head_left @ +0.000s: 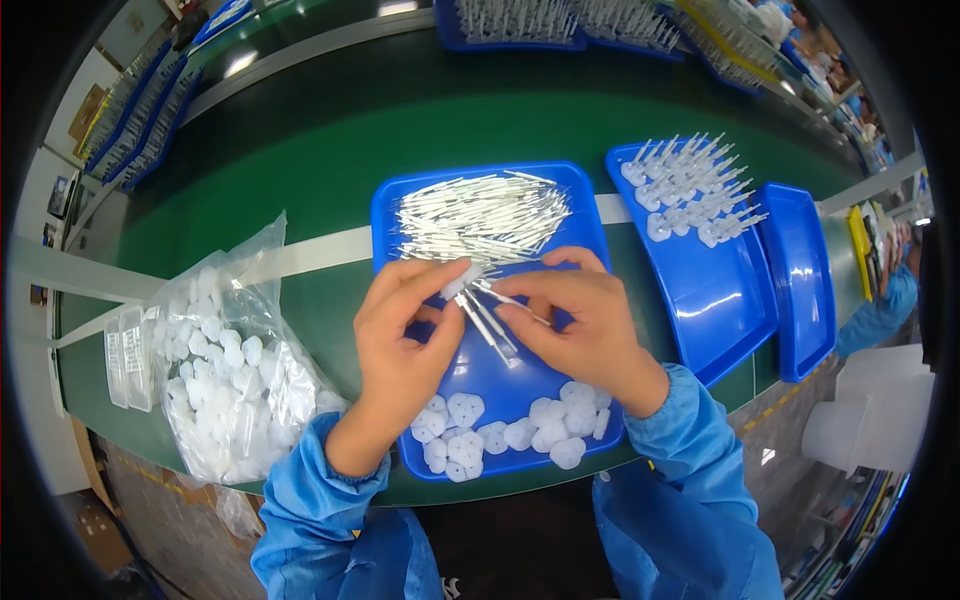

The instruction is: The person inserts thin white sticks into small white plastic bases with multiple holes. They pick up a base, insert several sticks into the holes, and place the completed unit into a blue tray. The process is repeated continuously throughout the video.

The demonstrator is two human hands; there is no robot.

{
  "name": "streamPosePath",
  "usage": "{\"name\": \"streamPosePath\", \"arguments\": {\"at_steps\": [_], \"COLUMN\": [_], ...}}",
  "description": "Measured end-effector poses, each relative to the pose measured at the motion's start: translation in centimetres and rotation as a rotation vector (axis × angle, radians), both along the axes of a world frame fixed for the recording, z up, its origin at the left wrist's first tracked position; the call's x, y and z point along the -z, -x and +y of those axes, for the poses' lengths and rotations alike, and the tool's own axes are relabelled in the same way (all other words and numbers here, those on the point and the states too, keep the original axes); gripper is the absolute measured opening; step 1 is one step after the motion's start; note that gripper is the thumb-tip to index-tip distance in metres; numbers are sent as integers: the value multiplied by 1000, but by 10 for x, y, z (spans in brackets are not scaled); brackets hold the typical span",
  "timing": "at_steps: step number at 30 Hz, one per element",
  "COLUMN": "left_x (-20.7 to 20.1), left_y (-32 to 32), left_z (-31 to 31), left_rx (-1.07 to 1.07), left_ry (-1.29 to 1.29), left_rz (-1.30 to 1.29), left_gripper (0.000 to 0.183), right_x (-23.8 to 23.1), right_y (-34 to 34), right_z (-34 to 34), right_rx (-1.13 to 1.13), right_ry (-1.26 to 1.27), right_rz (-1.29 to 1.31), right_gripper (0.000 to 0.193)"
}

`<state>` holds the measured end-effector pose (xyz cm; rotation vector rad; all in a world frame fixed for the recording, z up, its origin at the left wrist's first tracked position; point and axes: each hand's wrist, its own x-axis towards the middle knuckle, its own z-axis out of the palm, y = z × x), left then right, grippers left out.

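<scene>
My left hand (400,318) pinches a small white piece (460,284) over the blue tray (508,388), with thin sticks (487,328) poking down from it. My right hand (592,320) pinches another stick (517,299) right beside it. Behind them lies a big stick pile (480,215); loose flat pieces (465,409) lie up front. A clear bag (262,252) sits to the left.

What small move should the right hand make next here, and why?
Probably, with the right hand, ease its thin white stick into the white plastic disc: the left hand pinches that disc, other sticks fan out from it, and this stick angles toward it. I can't tell whether it is already seated.
</scene>
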<state>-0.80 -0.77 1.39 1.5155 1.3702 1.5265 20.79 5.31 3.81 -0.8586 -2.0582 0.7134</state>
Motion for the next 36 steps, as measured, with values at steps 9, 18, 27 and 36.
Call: {"name": "streamPosePath", "arguments": {"at_steps": [9,18,27,36], "left_x": [-2,-8,-5,-1], "left_y": [1,-4,-9,-8], "left_z": [-4,-7,-7,-9], "left_rx": [87,77,-9,48], "left_ry": [99,88,53,176], "left_rz": [39,185,270,77], "left_gripper": [45,47,47,48], "right_x": [8,4,0,7], "right_y": [2,0,4,2], "right_z": [0,-3,-7,5], "right_rx": [50,57,177,44], "right_ry": [-12,225,-427,-178], "right_rz": [25,-37,-354,-80], "right_gripper": [12,9,6,8]}}
